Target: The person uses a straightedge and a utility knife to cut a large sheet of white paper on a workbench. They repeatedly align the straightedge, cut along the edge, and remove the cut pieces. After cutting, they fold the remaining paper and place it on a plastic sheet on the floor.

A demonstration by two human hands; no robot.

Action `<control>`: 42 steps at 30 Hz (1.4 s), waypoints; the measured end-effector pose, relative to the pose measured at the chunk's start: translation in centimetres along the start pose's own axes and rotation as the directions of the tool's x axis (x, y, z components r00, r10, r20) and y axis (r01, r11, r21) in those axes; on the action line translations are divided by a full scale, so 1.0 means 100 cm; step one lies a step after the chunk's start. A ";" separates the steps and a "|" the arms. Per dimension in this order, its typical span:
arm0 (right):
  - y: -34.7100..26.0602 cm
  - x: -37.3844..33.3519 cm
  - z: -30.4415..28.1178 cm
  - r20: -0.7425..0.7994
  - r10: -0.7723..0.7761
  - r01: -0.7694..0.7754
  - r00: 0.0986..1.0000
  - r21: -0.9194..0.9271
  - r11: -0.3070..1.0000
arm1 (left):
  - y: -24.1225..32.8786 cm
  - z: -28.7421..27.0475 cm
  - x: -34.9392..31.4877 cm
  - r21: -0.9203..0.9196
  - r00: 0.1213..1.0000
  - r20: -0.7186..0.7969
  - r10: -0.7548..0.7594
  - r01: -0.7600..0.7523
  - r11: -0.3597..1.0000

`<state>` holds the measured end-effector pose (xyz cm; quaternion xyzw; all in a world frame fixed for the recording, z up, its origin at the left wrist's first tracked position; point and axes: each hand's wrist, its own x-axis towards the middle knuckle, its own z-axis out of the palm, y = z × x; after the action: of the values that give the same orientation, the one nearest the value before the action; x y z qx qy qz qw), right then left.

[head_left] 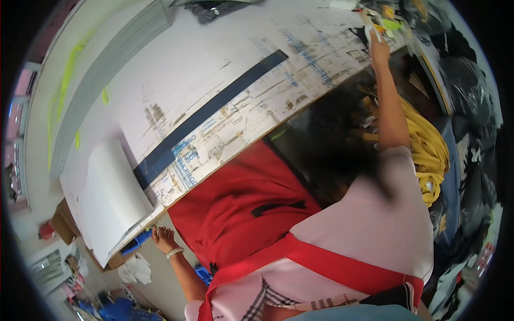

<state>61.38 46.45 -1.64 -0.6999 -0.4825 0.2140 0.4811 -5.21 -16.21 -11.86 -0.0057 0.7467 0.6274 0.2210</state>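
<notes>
My right arm stretches to the far right end of the worktable [246, 115]. My right hand [379, 52] is closed round a small white object [368, 35] whose kind I cannot make out, next to a cluster of small things. My left hand [163, 238] is at the table's near edge, lower left, with its fingers curled in; what they hold, if anything, is hidden. Close above it, a curling white sheet [110, 187] lies over the table's left end. A long dark blue strip [209, 107] runs lengthwise along the tabletop, touched by neither hand.
A long grey stack of strips [110, 75] lines the table's far left side. Small yellow and green items [392, 24] crowd its right end. Below hang yellow bands [428, 144], beside dark plastic-wrapped bundles [471, 88]. A cardboard box [65, 220] stands beyond the left end.
</notes>
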 end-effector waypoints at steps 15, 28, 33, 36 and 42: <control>0.029 -0.244 -0.034 0.680 0.260 -0.623 0.685 0.363 0.693 | -0.007 0.158 -0.111 0.406 0.500 0.866 0.002 -0.706 0.580; 0.018 -0.324 -0.001 0.896 0.103 -0.831 0.433 0.352 0.430 | 0.039 0.235 -0.160 0.079 0.257 0.956 0.139 -0.685 0.725; -0.011 -0.329 0.000 0.829 -0.054 -0.282 0.556 0.250 0.926 | 0.057 0.313 -0.220 0.241 0.207 0.950 -0.235 -0.004 0.970; -0.049 -0.369 0.002 0.628 -0.616 0.725 0.476 0.117 0.679 | 0.051 0.346 -0.236 0.243 -0.008 0.963 -0.269 0.455 0.857; -0.065 -0.384 -0.016 0.679 -0.599 0.813 0.424 0.006 0.582 | 0.069 0.352 -0.225 0.281 -0.168 0.960 -0.226 0.533 0.798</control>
<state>42.56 12.34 -1.53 -0.3828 -0.8898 0.1205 0.2173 24.45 12.35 -1.85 0.1908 0.2489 0.4185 0.8524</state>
